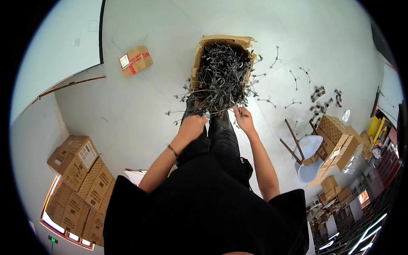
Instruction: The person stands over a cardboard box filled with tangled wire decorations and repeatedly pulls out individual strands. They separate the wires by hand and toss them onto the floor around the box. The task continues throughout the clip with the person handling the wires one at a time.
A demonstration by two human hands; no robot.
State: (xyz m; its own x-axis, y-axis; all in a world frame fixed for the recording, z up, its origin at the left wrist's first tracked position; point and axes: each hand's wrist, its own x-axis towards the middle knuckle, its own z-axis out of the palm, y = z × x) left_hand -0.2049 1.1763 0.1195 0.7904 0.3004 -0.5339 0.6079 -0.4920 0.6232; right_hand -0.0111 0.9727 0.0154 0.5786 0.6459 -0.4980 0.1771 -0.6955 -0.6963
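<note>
A torn-edged cardboard box (196, 66) stands in front of my legs, heaped with a tangle of black hangers (223, 70) that spill over its near edge and both sides. My left hand (193, 128) is closed at the near left edge of the heap; what its fingers hold, if anything, is hidden. At the near right edge, my right hand (244, 120) has its fingers closed on a black hanger, whose dark end shows beside the thumb. The rest of that hanger merges with the tangle.
Single hangers (293, 103) and small bundles of them (318, 93) lie on the floor to the right. A white chair (310, 145) rests by stacked cartons (334, 130). A red-taped carton (136, 61) sits at far left, and more cartons (80, 178) are piled at near left.
</note>
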